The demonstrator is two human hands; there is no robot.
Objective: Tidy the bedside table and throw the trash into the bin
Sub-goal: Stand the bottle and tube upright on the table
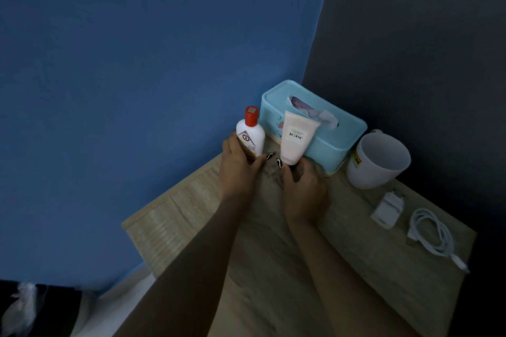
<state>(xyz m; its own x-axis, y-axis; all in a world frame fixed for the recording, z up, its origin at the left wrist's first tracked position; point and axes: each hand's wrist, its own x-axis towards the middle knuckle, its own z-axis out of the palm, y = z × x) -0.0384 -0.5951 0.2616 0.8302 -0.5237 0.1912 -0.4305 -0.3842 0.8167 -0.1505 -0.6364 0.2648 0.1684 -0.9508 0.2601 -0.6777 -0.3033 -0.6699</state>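
On the light wooden bedside table (356, 268), my left hand (238, 167) grips the base of a white bottle with a red cap (250, 131), standing upright near the blue wall. My right hand (304, 186) holds the lower end of a pale pink tube (297, 135), upright with its cap down. Both items stand just in front of a light blue tissue box (328, 139) in the table's back corner. At the lower left, a dark bin (54, 309) holds crumpled white paper (20, 309).
A white mug (377, 161) stands to the right of the tissue box. A white charger plug (387, 209) and a coiled white cable (432, 232) lie near the table's right edge. Blue wall on the left, dark wall on the right.
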